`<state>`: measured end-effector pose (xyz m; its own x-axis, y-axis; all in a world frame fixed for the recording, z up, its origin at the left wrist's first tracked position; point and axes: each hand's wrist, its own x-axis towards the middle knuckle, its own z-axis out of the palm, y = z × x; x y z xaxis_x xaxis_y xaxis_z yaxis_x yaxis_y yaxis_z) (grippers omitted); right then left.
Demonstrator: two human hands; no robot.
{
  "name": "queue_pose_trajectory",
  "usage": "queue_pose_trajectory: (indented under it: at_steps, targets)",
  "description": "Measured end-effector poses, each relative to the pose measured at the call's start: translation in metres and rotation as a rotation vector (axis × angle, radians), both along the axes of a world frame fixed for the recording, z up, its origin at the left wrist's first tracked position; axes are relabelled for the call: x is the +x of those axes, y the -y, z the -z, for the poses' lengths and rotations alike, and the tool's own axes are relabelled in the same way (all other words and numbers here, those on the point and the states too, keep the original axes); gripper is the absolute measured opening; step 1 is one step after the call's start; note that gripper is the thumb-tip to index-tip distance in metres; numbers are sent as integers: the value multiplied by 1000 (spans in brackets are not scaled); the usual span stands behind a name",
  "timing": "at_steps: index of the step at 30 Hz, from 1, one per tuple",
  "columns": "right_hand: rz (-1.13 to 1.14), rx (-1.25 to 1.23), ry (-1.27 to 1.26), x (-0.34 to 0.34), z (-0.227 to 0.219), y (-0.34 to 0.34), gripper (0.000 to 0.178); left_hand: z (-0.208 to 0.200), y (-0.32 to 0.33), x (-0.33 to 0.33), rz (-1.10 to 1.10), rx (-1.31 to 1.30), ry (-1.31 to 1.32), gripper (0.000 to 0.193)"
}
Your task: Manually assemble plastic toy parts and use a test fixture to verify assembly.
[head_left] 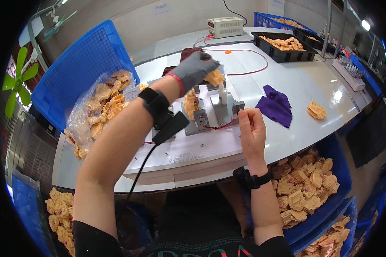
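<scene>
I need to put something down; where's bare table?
Bare: between the purple cloth, the lone tan part and the black tray. Crowded: around the gray fixtures near the left hand and right hand, and by the bagged parts.

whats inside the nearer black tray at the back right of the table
Tan parts lie heaped inside the nearer black tray; whatever is beneath the heap is covered.

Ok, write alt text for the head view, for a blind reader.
A gloved left hand has a tan plastic part in its grip near the top of a white post, while the bare right hand is close to a grey block. More tan parts lie in blue bins around the worktable.
</scene>
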<state>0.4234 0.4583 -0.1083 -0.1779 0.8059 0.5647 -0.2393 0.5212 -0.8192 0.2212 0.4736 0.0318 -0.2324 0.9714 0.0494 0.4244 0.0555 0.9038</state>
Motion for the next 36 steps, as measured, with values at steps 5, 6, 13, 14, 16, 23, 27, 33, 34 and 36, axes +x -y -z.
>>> queue_pose_trajectory:
  at_steps: [5,6,13,14,16,23,27,33,34,36]
  targets:
    - [-8,-6,6,2,-2,2,25,4,7,30,62,-21,-593,54]
    - [-5,-1,10,4,-1,1,25,-2,11,36,122,-108,-532,54]
    - [-1,-15,15,6,-4,2,26,10,34,56,180,8,-996,36]
    - [2,-12,-4,5,-4,3,26,9,33,58,175,-37,-1026,34]
    - [-7,3,-10,3,-4,2,26,11,33,60,149,34,-1039,30]
    - [34,-10,31,3,-3,5,24,11,42,68,66,-66,-1158,31]
    - [23,-25,22,2,-2,6,24,8,19,54,191,-80,-1172,30]
    - [24,-17,-5,3,3,0,24,11,3,49,364,-103,-1283,27]
    - [36,-13,0,5,5,-3,24,15,2,50,352,-69,-1279,28]
    - [27,-7,-4,4,4,-1,24,10,7,52,343,-81,-1255,27]
